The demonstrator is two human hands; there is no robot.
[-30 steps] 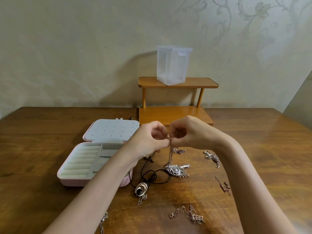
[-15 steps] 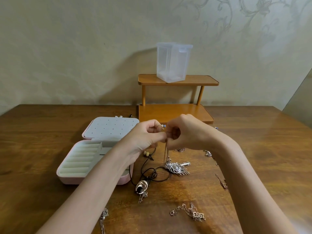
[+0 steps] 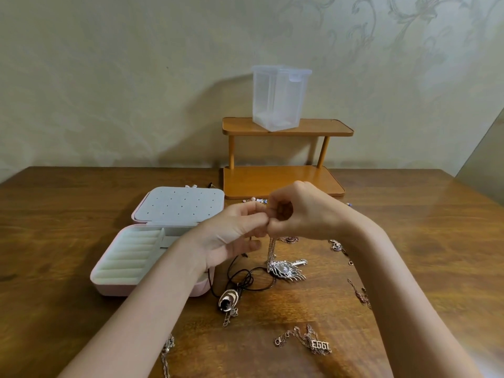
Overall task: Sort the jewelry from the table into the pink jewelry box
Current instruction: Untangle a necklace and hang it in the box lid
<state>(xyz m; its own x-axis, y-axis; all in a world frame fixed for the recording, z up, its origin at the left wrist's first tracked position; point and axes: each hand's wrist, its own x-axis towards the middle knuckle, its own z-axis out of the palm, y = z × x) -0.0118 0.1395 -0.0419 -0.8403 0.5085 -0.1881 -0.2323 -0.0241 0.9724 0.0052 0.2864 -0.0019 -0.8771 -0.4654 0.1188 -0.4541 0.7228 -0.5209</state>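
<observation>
1. My left hand (image 3: 231, 236) and right hand (image 3: 297, 211) meet above the bench (image 3: 54, 296), both pinching the top of a silver chain (image 3: 272, 248).
2. Its feather pendant (image 3: 286, 270) rests just right of the open pink jewelry box (image 3: 131, 257).

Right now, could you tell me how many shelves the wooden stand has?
2: the upper shelf carries the clear plastic container; the lower shelf rests on the table, its front partly hidden by the hands.
</observation>
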